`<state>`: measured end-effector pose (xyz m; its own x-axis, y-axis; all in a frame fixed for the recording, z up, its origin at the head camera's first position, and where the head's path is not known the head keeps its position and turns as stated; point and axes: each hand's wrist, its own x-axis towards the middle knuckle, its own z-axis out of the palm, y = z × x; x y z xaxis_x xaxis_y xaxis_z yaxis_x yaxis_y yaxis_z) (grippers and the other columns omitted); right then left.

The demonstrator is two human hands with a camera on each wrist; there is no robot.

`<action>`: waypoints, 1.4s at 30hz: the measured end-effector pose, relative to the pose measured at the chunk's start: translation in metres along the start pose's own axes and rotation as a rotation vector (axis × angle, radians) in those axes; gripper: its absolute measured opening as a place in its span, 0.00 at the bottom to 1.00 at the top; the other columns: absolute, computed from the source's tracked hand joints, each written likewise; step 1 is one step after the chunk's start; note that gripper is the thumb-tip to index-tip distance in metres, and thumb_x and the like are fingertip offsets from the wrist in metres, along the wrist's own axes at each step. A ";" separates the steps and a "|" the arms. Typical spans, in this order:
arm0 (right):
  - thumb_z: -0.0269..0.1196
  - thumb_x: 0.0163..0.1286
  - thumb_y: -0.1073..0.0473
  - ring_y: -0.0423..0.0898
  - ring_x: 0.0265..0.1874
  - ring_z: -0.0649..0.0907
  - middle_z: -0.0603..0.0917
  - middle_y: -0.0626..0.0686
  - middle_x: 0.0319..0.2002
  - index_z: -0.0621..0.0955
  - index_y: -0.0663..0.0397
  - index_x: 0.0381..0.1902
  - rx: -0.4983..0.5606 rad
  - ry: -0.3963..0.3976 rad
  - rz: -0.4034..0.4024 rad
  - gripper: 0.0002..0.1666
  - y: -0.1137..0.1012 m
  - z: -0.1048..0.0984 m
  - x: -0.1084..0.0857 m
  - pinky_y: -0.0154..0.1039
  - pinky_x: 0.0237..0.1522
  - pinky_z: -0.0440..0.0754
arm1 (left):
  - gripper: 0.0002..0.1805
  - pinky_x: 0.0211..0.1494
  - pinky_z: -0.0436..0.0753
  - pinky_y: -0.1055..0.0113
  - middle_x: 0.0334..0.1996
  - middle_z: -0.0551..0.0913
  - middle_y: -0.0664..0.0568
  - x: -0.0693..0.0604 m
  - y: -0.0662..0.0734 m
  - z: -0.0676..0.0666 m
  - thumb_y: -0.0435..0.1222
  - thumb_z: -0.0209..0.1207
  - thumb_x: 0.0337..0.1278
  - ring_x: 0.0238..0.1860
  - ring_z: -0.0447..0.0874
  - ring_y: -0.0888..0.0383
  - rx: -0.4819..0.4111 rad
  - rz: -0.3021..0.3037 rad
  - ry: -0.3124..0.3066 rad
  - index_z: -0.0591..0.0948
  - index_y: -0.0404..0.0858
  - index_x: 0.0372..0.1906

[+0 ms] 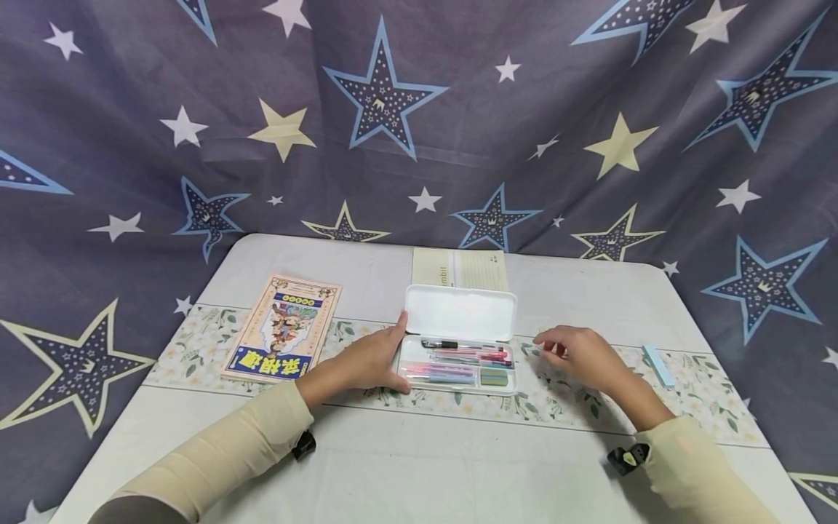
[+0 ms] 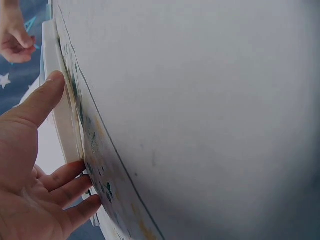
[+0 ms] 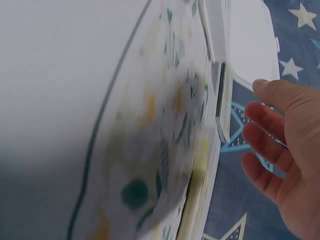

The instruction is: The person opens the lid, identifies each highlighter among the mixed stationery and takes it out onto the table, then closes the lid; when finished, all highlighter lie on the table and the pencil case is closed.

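Note:
A white pencil case (image 1: 458,313) lies with its lid raised near the middle of the table. Several pens (image 1: 468,353), black, pink and red, lie inside, above a compartment of pastel-coloured sticks (image 1: 439,374). A small striped block (image 1: 494,377) fills the compartment at the lower right. My left hand (image 1: 369,358) grips the case's left side, its thumb (image 2: 50,92) against the front edge and other fingers spread along it. To the right of the case, my right hand (image 1: 583,356) hovers with loosely bent fingers and nothing in them.
On the left is a book (image 1: 284,331) with a colourful cover. Behind the raised lid sits a pale yellow notebook (image 1: 474,269). A light blue strip-shaped object (image 1: 658,365) lies right of my right hand. The star-printed cloth (image 1: 419,182) hangs behind the table.

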<state>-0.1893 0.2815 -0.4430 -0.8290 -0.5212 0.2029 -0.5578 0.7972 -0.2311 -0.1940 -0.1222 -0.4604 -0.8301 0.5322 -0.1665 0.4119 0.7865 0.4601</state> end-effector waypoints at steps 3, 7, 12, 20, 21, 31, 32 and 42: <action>0.72 0.63 0.62 0.38 0.29 0.84 0.89 0.47 0.34 0.89 0.53 0.46 0.006 0.010 -0.031 0.13 -0.007 0.003 0.006 0.34 0.30 0.81 | 0.79 0.76 0.70 0.52 0.77 0.63 0.37 0.000 0.000 0.000 0.60 0.78 0.39 0.75 0.67 0.44 -0.003 0.004 0.002 0.36 0.34 0.82; 0.73 0.62 0.62 0.37 0.28 0.84 0.89 0.46 0.33 0.89 0.53 0.46 0.020 0.015 -0.075 0.13 -0.015 0.009 0.013 0.33 0.30 0.81 | 0.79 0.76 0.70 0.52 0.77 0.63 0.37 0.000 0.000 -0.001 0.59 0.78 0.39 0.76 0.67 0.44 -0.005 0.004 -0.001 0.35 0.33 0.82; 0.71 0.65 0.60 0.36 0.29 0.84 0.89 0.44 0.34 0.89 0.51 0.47 0.029 -0.019 -0.115 0.12 -0.029 0.016 0.021 0.33 0.31 0.82 | 0.79 0.76 0.70 0.52 0.77 0.63 0.37 0.000 0.001 -0.001 0.60 0.78 0.39 0.76 0.66 0.44 0.003 -0.004 -0.002 0.35 0.33 0.82; 0.71 0.67 0.57 0.33 0.27 0.79 0.89 0.42 0.37 0.90 0.43 0.49 0.037 -0.068 -0.199 0.13 -0.056 0.023 0.030 0.32 0.30 0.76 | 0.79 0.76 0.69 0.52 0.77 0.63 0.37 0.001 -0.001 0.001 0.60 0.78 0.40 0.76 0.67 0.44 0.008 -0.006 -0.003 0.35 0.34 0.82; 0.71 0.67 0.56 0.34 0.27 0.79 0.89 0.42 0.37 0.89 0.44 0.49 0.040 -0.070 -0.214 0.13 -0.059 0.024 0.031 0.33 0.30 0.76 | 0.79 0.77 0.69 0.52 0.77 0.63 0.37 0.001 -0.002 0.001 0.60 0.77 0.40 0.76 0.67 0.44 0.013 -0.008 -0.006 0.35 0.34 0.82; 0.71 0.67 0.54 0.37 0.36 0.85 0.89 0.42 0.40 0.89 0.41 0.46 0.063 -0.078 -0.321 0.10 -0.080 0.036 0.039 0.36 0.36 0.83 | 0.79 0.76 0.70 0.52 0.77 0.64 0.36 0.000 0.000 0.000 0.60 0.77 0.40 0.75 0.68 0.43 0.010 0.008 -0.001 0.36 0.33 0.82; 0.71 0.67 0.54 0.37 0.38 0.86 0.89 0.42 0.41 0.89 0.41 0.47 0.057 -0.082 -0.324 0.10 -0.082 0.037 0.039 0.37 0.37 0.84 | 0.78 0.76 0.70 0.51 0.77 0.64 0.36 0.000 0.000 -0.001 0.60 0.77 0.40 0.75 0.67 0.43 0.009 0.006 -0.001 0.36 0.33 0.82; 0.71 0.67 0.51 0.41 0.43 0.88 0.89 0.44 0.43 0.89 0.43 0.49 -0.009 -0.110 -0.352 0.13 -0.087 0.044 0.042 0.40 0.45 0.87 | 0.77 0.76 0.70 0.51 0.77 0.63 0.36 -0.001 0.001 -0.002 0.59 0.77 0.41 0.75 0.67 0.42 0.005 -0.004 -0.008 0.36 0.34 0.82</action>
<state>-0.1775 0.1773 -0.4561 -0.5863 -0.7930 0.1652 -0.8095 0.5658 -0.1568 -0.1933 -0.1225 -0.4579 -0.8285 0.5316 -0.1757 0.4104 0.7900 0.4554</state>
